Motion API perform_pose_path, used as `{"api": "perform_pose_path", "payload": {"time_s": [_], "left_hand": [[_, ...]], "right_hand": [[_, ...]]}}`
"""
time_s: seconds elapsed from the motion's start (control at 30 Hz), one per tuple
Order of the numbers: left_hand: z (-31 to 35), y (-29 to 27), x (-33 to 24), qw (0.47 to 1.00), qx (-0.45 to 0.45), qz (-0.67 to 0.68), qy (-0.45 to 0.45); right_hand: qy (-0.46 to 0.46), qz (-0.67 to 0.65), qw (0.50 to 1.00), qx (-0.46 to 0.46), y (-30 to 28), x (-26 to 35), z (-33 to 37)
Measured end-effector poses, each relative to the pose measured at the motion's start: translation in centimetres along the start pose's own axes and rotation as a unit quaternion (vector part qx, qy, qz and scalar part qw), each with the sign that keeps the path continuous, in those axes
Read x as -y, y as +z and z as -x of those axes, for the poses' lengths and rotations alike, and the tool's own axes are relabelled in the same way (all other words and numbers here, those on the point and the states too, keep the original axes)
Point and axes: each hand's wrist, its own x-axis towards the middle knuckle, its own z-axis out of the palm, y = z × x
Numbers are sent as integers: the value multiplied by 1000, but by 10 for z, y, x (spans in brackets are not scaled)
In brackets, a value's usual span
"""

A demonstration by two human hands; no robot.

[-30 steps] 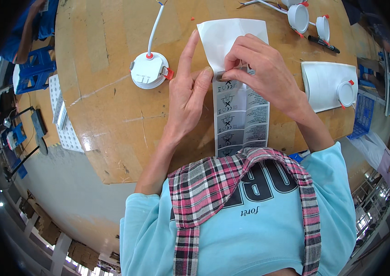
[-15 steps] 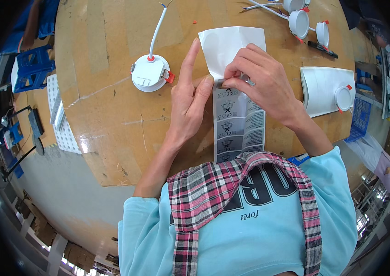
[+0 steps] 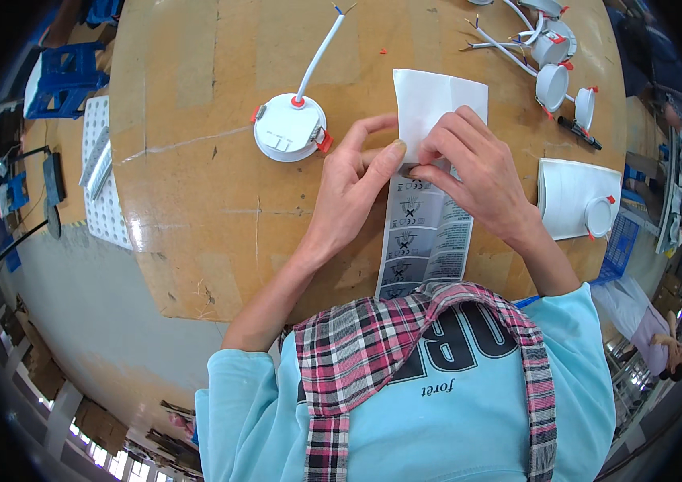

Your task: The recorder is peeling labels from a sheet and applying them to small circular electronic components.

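- Head view: left hand (image 3: 346,191) is gripping the strip (image 3: 428,218) by its edge; right hand (image 3: 481,178) is pinching it.
- Strip is extending over the bench (image 3: 204,241).
- Uneven pulling would be risking creases or tears.

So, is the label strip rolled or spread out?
Spread out: the label strip shows several printed rows; the plaid apron hides its lower end.

The head camera looks down on the table (image 3: 196,233) from above its near edge, at close range. Its wide fisheye lens takes in also the shirt (image 3: 453,426) before the table and the floor (image 3: 100,297) left of the table.
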Motion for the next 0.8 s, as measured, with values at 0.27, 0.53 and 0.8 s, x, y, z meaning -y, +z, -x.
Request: {"api": "perform_pose_path", "payload": {"time_s": [0.27,0.53,0.8], "left_hand": [[-19,-5,2,999,3,7,-37],[-20,-5,10,1000,-17,19,-7],[-14,13,18,976,-81,-197,49]], "right_hand": [[-40,11,999,-10,2,-9,-1],[-40,-1,997,-61,3,-8,6],[-23,-112,992,-52,-8,-7,34]]}}
